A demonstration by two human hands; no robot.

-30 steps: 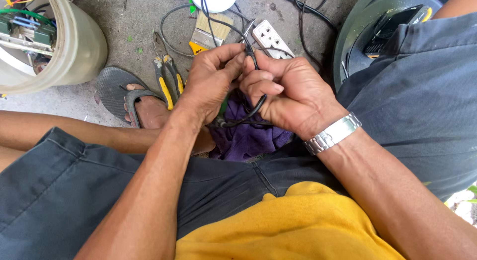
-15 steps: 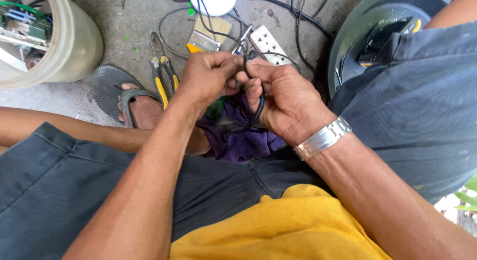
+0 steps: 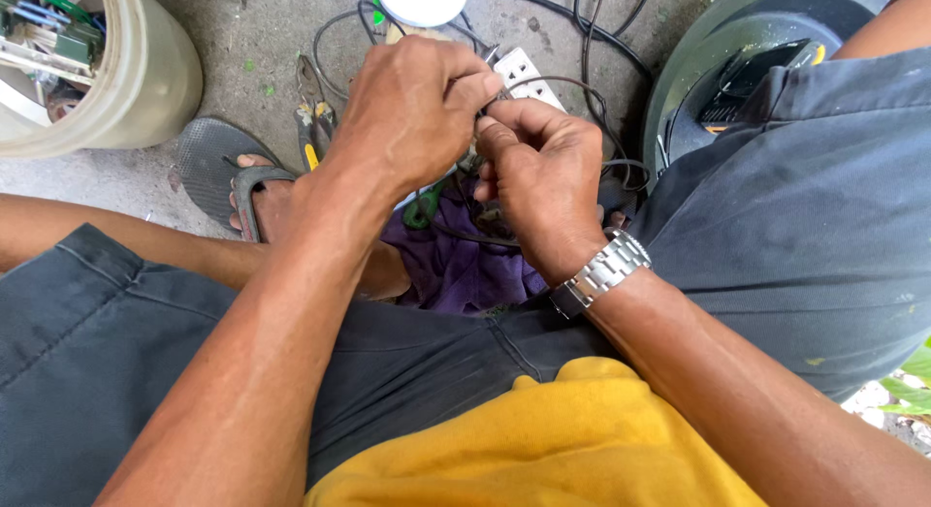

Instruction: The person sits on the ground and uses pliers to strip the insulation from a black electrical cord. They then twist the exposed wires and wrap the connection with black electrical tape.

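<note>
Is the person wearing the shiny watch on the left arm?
No, the silver metal watch sits on the wrist of the right hand, while the wrist of the left hand is bare.

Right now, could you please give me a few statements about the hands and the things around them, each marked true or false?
1. Both hands pinch a thin dark cable between them. True.
2. The silver metal wristwatch is on the left wrist. False: it is on the right wrist.
3. The yellow-handled pliers lie on the concrete ground, left of the left hand. True.
4. The right hand holds the pliers. False: no hand touches them.
5. A purple cloth lies beneath the hands. True.
</note>
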